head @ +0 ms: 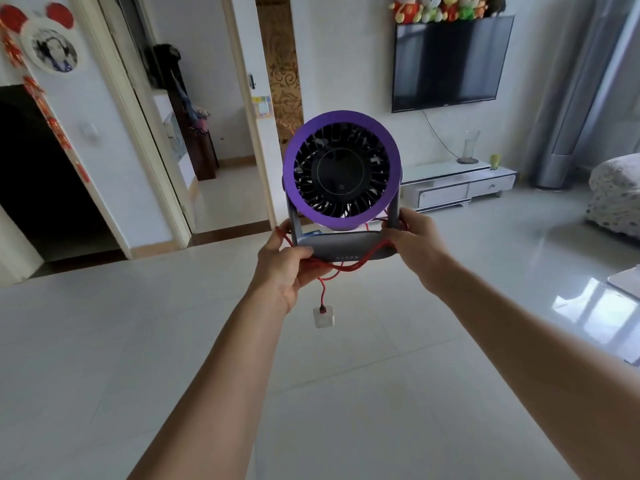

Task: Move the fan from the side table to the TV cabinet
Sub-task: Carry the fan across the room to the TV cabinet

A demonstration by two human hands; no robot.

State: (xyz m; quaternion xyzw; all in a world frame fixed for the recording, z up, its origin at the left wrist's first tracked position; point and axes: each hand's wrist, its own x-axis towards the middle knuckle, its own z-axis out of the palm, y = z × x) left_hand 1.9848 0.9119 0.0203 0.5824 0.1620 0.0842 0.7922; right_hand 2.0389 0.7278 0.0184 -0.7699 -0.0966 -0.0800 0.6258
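Note:
A small fan [341, 173] with a purple ring, black blades and a grey base is held upright in mid-air, facing me. My left hand [285, 268] grips the base's left end along with loops of the red cable [341, 266]. My right hand [417, 242] grips the base's right end and upright. A white plug [323, 317] dangles from the cable below the fan. The low white TV cabinet [450, 183] stands against the far wall, behind and right of the fan, under the wall TV [450, 62].
On the cabinet stand a glass vase [469, 147] and a small green cup [495, 161]. A patterned sofa [614, 195] is at the right, a tall grey air conditioner [568, 133] in the corner. Doorways open at the left. Glossy tiled floor [173, 323] stretches ahead.

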